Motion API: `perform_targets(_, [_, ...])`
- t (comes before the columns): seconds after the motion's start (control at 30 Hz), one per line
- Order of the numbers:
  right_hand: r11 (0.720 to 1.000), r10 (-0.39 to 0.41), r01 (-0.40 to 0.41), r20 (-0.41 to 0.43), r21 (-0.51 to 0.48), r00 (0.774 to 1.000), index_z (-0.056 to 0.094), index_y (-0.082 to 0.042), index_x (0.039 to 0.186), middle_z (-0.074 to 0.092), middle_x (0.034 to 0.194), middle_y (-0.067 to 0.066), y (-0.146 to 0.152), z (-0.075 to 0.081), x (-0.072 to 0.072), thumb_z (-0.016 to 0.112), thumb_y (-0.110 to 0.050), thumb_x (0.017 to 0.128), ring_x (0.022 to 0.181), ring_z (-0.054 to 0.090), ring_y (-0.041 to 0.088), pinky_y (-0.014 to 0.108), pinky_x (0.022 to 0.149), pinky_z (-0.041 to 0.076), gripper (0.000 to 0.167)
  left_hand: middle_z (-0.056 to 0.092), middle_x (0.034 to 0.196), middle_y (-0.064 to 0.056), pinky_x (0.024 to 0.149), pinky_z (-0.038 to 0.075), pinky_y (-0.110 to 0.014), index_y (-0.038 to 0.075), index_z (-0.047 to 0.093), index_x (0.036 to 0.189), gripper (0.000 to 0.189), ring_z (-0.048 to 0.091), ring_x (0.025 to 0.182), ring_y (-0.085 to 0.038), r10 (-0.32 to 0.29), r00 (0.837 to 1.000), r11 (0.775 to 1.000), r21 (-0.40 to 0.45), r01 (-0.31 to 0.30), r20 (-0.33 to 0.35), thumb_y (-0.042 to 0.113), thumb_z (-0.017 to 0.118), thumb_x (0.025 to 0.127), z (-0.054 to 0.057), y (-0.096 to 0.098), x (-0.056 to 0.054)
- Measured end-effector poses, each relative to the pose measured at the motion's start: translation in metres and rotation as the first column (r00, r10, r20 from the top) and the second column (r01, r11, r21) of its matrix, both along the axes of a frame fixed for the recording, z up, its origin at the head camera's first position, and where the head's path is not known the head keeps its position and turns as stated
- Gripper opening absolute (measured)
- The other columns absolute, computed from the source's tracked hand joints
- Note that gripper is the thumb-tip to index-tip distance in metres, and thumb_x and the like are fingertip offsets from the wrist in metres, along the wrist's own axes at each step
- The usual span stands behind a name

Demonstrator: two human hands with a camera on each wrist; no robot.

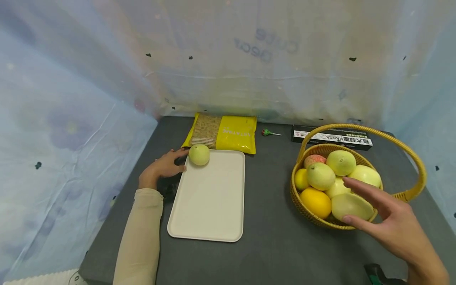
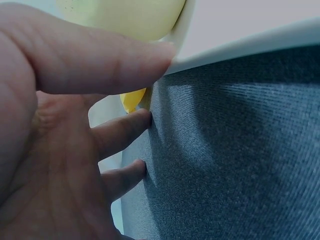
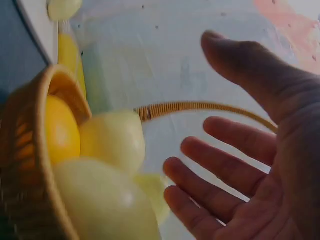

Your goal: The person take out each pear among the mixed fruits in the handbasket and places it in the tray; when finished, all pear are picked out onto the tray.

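A pale green fruit [image 1: 199, 154] is set on the far left corner of the white tray [image 1: 211, 198], beside the left hand [image 1: 164, 165], its grip spread. Over the wicker basket [image 1: 296, 198] at right, the right hand [image 1: 395, 219] is poised, its grip wide.

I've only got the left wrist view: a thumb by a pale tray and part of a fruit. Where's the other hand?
Observer: The right hand is at the fruit basket, fingers extended and gripping nothing.
Operator: And the tray, how much is on it?
Observer: Only the pale green fruit, at its far left corner; the rest is bare.
Operator: What's that bit of yellow I can see?
Observer: A yellow bag with a clear window, lying just past the tray's far end.
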State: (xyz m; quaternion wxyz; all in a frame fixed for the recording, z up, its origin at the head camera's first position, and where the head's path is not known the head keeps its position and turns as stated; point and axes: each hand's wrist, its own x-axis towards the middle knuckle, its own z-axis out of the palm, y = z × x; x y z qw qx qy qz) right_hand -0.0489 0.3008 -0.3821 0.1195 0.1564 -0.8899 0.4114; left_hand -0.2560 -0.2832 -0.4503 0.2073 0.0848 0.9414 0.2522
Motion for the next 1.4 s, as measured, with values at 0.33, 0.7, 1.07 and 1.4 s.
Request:
perform_targets(0.33, [0.97, -0.154, 0.152, -0.003, 0.19, 0.988, 0.066, -0.023, 0.154, 0.056, 0.151, -0.03, 0.024, -0.025, 0.005, 0.101, -0.015, 0.078, 0.126, 0.038, -0.031, -0.009, 0.098, 0.027, 0.084, 0.015, 0.184, -0.017, 0.116, -0.001, -0.095, 0.023, 0.03, 0.176, 0.077, 0.001, 0.169, -0.052, 0.018, 1.0, 1.0, -0.008, -0.018, 0.003, 0.032, 0.067, 0.109, 0.001, 0.001, 0.001])
perform_targets(0.7, [0.904, -0.262, 0.213, 0.086, 0.372, 0.961, 0.067, -0.011, 0.15, 0.069, 0.135, 0.036, 0.033, -0.037, 0.005, 0.098, -0.036, 0.083, 0.11, 0.071, 0.051, 0.041, 0.079, 0.062, 0.078, 0.013, 0.185, -0.016, 0.116, -0.002, -0.094, 0.023, 0.029, 0.176, 0.077, 0.0, 0.169, -0.052, 0.016, 1.0, 1.0, 0.0, -0.016, 0.009, 0.03, 0.066, 0.109, 0.0, 0.001, 0.002])
perform_targets(1.07, [0.87, -0.28, 0.208, 0.102, 0.446, 0.954, 0.063, -0.005, 0.148, 0.069, 0.127, 0.039, 0.033, -0.037, -0.001, 0.095, -0.044, 0.085, 0.096, 0.071, 0.052, 0.067, 0.073, 0.054, 0.081, 0.014, 0.185, -0.017, 0.116, -0.002, -0.094, 0.024, 0.03, 0.176, 0.077, 0.0, 0.169, -0.052, 0.012, 1.0, 1.0, 0.014, -0.012, 0.007, 0.031, 0.067, 0.109, -0.003, -0.001, 0.001])
perform_targets(1.4, [0.939, -0.264, 0.254, 0.015, 0.23, 0.964, 0.061, -0.012, 0.153, 0.067, 0.137, 0.023, 0.019, -0.04, -0.001, 0.101, -0.022, 0.081, 0.112, 0.056, -0.017, -0.006, 0.078, 0.041, 0.083, 0.014, 0.185, -0.016, 0.115, -0.003, -0.095, 0.024, 0.03, 0.176, 0.077, -0.001, 0.169, -0.052, 0.015, 1.0, 1.0, 0.021, -0.015, 0.003, 0.031, 0.067, 0.109, -0.003, -0.001, 0.002])
